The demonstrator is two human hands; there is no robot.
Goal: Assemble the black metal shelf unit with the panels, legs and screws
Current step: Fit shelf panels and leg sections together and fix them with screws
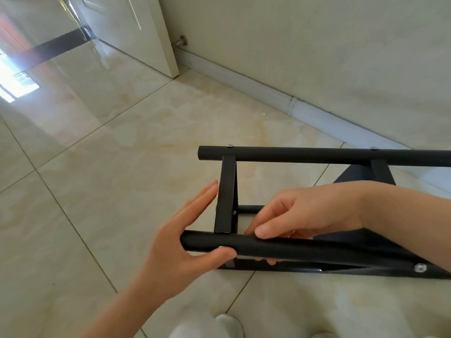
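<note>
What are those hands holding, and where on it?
Both hold the near black leg of the shelf frame: left hand at its free end, right hand beside it, fingers wrapped around it.

The floor [109,167] lies bare and wide open to the left of the shelf frame [317,250], up to the door [127,32] and the wall [317,57]. Inside the frame, the gap between the near leg tube [280,248] and the far leg tube [317,154] is barred by an upright panel edge [225,196] and filled by the right hand [310,213]. The left hand [185,242] blocks the near tube's open end.
</note>
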